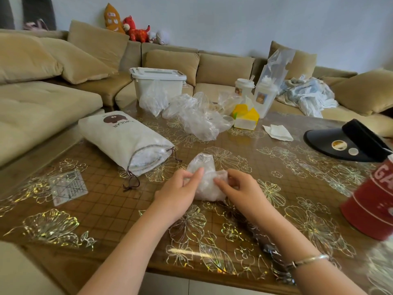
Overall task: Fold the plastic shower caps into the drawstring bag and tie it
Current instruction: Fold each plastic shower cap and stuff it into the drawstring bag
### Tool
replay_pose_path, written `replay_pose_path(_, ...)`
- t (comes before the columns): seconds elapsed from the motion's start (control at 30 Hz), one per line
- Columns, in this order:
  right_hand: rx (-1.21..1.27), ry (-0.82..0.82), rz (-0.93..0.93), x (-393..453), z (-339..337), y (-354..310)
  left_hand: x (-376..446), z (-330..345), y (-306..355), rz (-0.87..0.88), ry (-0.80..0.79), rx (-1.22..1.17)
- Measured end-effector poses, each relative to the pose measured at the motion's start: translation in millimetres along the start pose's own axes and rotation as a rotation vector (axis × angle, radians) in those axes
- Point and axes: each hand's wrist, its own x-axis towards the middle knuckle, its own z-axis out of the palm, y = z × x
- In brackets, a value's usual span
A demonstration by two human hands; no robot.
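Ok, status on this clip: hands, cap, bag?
Left hand and right hand both pinching one folded shower cap. Drawstring bag left of it, mouth open, untied. More caps piled behind. Path clear.

Bare forearms, silver bracelet (306,260)

Soft daylight, glare on table (234,248), blurred, warped edges

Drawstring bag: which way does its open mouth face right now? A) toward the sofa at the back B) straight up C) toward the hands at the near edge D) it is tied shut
C: the drawstring bag lies on its side, its gathered mouth gaping toward the near edge with the cord loose on the table.
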Motion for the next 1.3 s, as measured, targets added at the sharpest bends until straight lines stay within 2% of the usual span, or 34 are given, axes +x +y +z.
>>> replay_pose_path(0.2,-0.138,0.107,0.128,20.7,13.8,0.8,7.4,10.2,0.1,-0.036,0.137,0.133)
replay_pose_path(0.37,-0.412,0.196,-0.111,25.1,23.0,1.9,9.2,11.9,4.7,-0.091,0.216,0.089)
replay_pose_path(0.5,-0.49,0.115,-0.285,27.8,22.8,0.9,11.6,10.7,5.7,-0.117,0.196,0.074)
replay_pose_path(0.63,-0.365,-0.06,-0.248,18.4,12.3,-0.5,12.4,4.1,6.1,-0.136,0.157,-0.063)
replay_pose_path(0.73,-0.378,-0.236,-0.204,6.7,0.2,-3.7,9.8,-4.7,6.8,-0.154,0.138,-0.21)
replay_pose_path(0.8,-0.461,-0.265,-0.22,-0.3,-2.2,-4.6,6.7,-10.4,7.7,-0.153,0.105,-0.236)
replay_pose_path(0.87,-0.506,-0.207,-0.277,-3.9,-0.3,-3.9,4.2,-13.1,7.4,-0.151,0.082,-0.238)
replay_pose_path(0.97,-0.442,-0.105,-0.299,-5.3,2.8,-5.0,-3.3,-16.2,9.0,-0.124,0.1,-0.299)
replay_pose_path(1.07,-0.329,-0.099,-0.235,-7.5,2.5,-9.8,-13.2,-21.2,9.3,-0.041,0.137,-0.342)
replay_pose_path(1.13,-0.259,-0.13,-0.178,-8.9,0.7,-13.1,-18.1,-23.8,7.8,0.024,0.092,-0.321)
replay_pose_path(1.23,-0.138,-0.149,-0.101,-8.0,-0.7,-17.1,-20.2,-23.4,5.7,0.027,-0.041,-0.245)
replay_pose_path(1.3,0.008,-0.122,-0.039,-5.9,0.5,-22.6,-16.5,-20.7,3.2,-0.004,-0.021,-0.208)
